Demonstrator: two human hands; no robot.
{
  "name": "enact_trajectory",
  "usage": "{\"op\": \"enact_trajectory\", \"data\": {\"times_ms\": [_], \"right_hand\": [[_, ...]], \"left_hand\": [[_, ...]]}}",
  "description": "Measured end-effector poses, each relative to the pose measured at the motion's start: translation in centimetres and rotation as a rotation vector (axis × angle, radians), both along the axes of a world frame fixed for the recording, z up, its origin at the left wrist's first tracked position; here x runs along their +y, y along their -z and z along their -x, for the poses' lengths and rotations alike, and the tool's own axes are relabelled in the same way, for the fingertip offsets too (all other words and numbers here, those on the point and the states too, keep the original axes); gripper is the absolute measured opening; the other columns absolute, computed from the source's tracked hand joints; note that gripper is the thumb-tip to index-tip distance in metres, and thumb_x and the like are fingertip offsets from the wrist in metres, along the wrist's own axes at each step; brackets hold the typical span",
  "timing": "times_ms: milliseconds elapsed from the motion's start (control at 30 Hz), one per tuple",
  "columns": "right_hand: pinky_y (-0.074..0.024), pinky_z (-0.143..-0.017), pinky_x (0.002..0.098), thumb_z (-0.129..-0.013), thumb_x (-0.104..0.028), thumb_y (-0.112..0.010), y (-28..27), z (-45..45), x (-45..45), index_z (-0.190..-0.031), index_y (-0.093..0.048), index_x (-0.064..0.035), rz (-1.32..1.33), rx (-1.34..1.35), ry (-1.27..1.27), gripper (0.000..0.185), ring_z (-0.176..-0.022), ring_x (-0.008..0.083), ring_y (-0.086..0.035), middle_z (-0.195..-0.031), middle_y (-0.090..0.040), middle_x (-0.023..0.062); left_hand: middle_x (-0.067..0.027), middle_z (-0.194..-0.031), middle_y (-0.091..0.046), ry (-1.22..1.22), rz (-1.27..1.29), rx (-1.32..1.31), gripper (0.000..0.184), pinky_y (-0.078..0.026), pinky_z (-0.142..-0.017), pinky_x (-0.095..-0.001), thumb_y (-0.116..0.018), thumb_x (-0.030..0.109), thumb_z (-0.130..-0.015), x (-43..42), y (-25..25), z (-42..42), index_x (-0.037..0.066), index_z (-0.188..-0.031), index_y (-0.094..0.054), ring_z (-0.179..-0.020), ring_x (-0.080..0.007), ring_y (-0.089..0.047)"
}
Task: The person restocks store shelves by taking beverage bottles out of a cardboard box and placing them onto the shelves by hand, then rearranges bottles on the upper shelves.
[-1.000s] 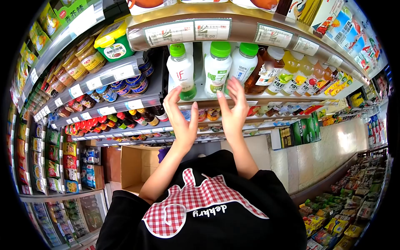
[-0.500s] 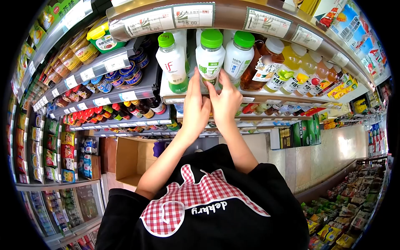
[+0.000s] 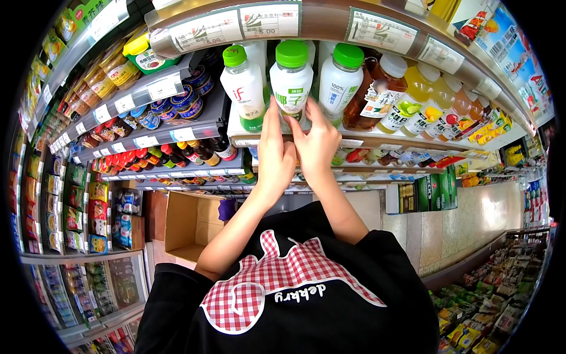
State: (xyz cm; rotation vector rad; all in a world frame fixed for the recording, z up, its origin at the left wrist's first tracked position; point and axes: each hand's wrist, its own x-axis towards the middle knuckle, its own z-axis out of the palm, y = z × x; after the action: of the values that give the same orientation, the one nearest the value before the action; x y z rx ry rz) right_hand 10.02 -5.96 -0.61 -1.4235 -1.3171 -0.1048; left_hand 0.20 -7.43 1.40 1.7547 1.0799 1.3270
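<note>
A white coconut drink bottle [image 3: 290, 79] with a green cap stands upright at the front of the shelf. My left hand [image 3: 276, 154] presses straight fingers along its lower left side. On the lower right side, my right hand [image 3: 316, 141] has its fingers and thumb around the bottle's base, so the two hands hold it between them. To its left is a white and green "if" bottle [image 3: 244, 88]. Another white bottle with a green cap [image 3: 341, 82] stands at its right, apart from it. The held bottle's bottom edge is partly hidden by my fingers.
A brown tea bottle [image 3: 376, 94] and several fruit drinks [image 3: 407, 97] continue the row rightward. A price-tag rail [image 3: 324, 26] overhangs the bottles. Jars and sauce bottles fill shelves at left. An open cardboard box [image 3: 187, 224] is on the floor below.
The held bottle has shifted slightly left, widening the gap to the white bottle at its right. Both hands stay on its lower part.
</note>
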Motion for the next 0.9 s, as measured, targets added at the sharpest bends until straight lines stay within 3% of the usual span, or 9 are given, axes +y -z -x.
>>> {"op": "enact_trajectory", "data": {"times_ms": [200, 367, 567, 633, 667, 767, 900], "right_hand": [[-0.0573, -0.071, 0.0414, -0.078, -0.026, -0.083, -1.0, -0.5, -0.7, -0.122, -0.066, -0.0021, 0.049, 0.082, -0.089, 0.053, -0.084, 0.0369, -0.072, -0.095, -0.073, 0.0199], [-0.0547, -0.087, 0.0404, -0.091, -0.011, -0.07, -6.6, -0.6, -3.4, -0.131, -0.059, 0.0028, -0.125, 0.201, -0.297, 0.043, -0.104, 0.0331, -0.07, -0.121, -0.068, 0.0234], [-0.0503, -0.089, 0.0431, -0.099, -0.022, -0.058, -10.1, 0.0, 0.3, -0.136, -0.053, 0.0026, -0.281, 0.299, -0.476, 0.045, -0.1, 0.0424, -0.065, -0.121, -0.065, 0.0273], [-0.049, -0.089, 0.0435, -0.1, -0.024, -0.055, -12.1, -0.2, 1.1, -0.134, -0.054, 0.0022, -0.248, 0.298, -0.507, 0.043, -0.097, 0.0466, -0.063, -0.115, -0.064, 0.0286], [-0.0394, -0.104, 0.0324, -0.101, -0.028, -0.054, -13.1, -0.5, 1.1, -0.132, -0.057, 0.0033, -0.041, 0.354, -0.512, 0.044, -0.117, 0.0222, -0.057, -0.132, -0.062, 0.0147], [-0.0381, -0.106, 0.0328, -0.098, -0.033, -0.055, -14.3, -0.8, 3.0, -0.13, -0.059, 0.0029, 0.118, 0.42, -0.435, 0.049, -0.119, 0.023, -0.057, -0.131, -0.063, 0.0156], [-0.0368, -0.107, 0.0326, -0.097, -0.035, -0.056, -13.8, -1.1, 5.0, -0.131, -0.059, 0.0032, 0.106, 0.428, -0.447, 0.051, -0.121, 0.0232, -0.055, -0.131, -0.063, 0.0161]], "left_hand": [[-0.032, -0.15, -0.04, -0.037, -0.074, 0.157, 0.081, -0.038, -0.112, -0.0423, -0.046, -0.013, -0.075, -1.1, -1.0, 0.7, -0.008, -0.153, -0.027, -0.138, -0.0452, -0.044], [-0.0298, -0.147, -0.046, -0.078, -0.362, -0.003, 0.066, -0.034, -0.114, -0.0429, -0.052, -0.008, -0.083, -2.2, -5.3, 2.1, -0.01, -0.147, -0.039, -0.138, -0.0422, -0.046], [-0.0297, -0.142, -0.051, 0.069, -0.239, -0.195, 0.057, -0.039, -0.11, -0.0416, -0.055, 0.01, -0.093, 2.5, -10.0, 1.0, -0.01, -0.145, -0.041, -0.13, -0.0349, -0.053], [-0.0279, -0.145, -0.049, 0.167, -0.121, -0.069, 0.057, -0.036, -0.111, -0.0401, -0.053, 0.017, -0.095, 4.0, -12.0, 1.5, -0.009, -0.145, -0.041, -0.133, -0.0319, -0.05], [-0.0269, -0.147, -0.047, 0.215, -0.064, -0.003, 0.058, -0.034, -0.112, -0.0393, -0.052, 0.021, -0.097, 4.7, -12.9, 1.8, -0.008, -0.145, -0.042, -0.134, -0.0304, -0.048], [-0.025, -0.146, -0.048, 0.231, 0.042, -0.056, 0.057, -0.035, -0.111, -0.0382, -0.051, 0.023, -0.098, 7.6, -13.0, 0.8, -0.007, -0.145, -0.042, -0.133, -0.0288, -0.048], [-0.0224, -0.144, -0.049, 0.134, 0.096, -0.265, 0.056, -0.035, -0.111, -0.0366, -0.05, 0.026, -0.099, 10.6, -11.2, -0.8, -0.006, -0.145, -0.044, -0.131, -0.0267, -0.048]]}}
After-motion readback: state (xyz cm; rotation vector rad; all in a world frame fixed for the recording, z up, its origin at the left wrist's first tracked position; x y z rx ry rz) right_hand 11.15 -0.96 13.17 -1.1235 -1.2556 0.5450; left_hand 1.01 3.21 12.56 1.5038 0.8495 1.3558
